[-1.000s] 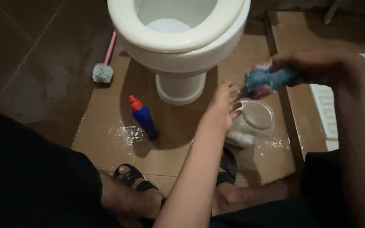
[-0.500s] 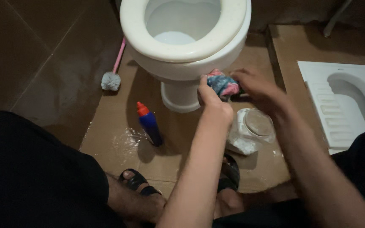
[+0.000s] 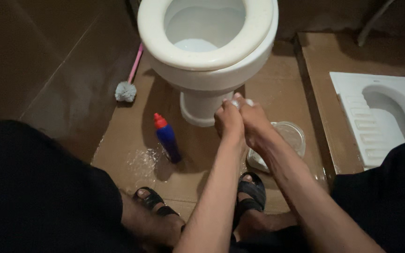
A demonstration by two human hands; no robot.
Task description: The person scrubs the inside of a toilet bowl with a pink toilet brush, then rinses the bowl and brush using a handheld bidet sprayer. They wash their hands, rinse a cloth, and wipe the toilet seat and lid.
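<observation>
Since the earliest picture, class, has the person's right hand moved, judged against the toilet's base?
Yes. The right hand has come in leftward from beside the squat pan to meet the left hand in front of the toilet's base.

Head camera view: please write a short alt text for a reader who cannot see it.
Two bare hands, left hand and right hand, are pressed together in front of a white toilet, over a clear bowl on the wet brown floor. A blue bottle with a red cap stands nearby, and a pink-handled toilet brush lies left.
</observation>
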